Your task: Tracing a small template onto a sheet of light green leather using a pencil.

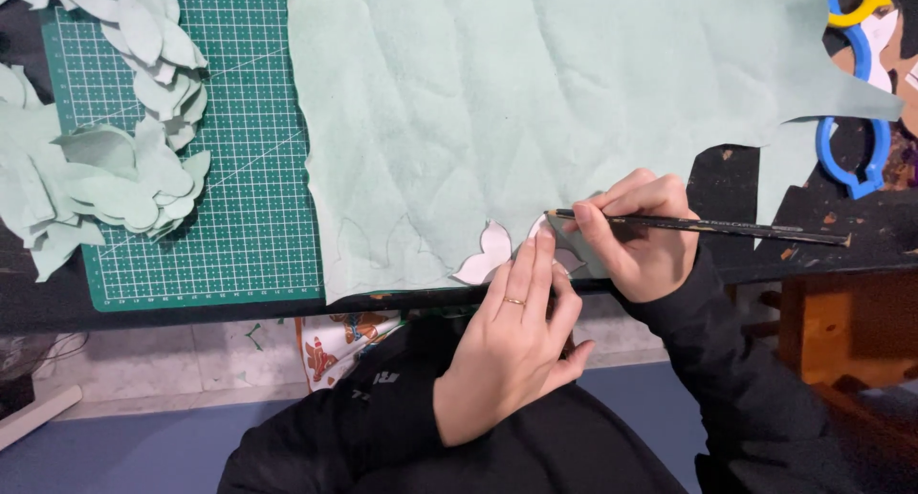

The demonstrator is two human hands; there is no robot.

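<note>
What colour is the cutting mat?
Green with a white grid, seen in the head view.

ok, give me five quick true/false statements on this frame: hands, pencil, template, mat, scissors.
1. The right hand holds a dark pencil. True.
2. The left hand presses a white petal-shaped template onto the pale green sheet. True.
3. The pencil tip points to the right side of the picture. False: it points left, at the template's edge.
4. The green cutting mat lies right of the sheet. False: it lies left of it, with cut green petals on it.
5. The left hand holds the blue-handled scissors. False: they lie untouched at the far right.
</note>
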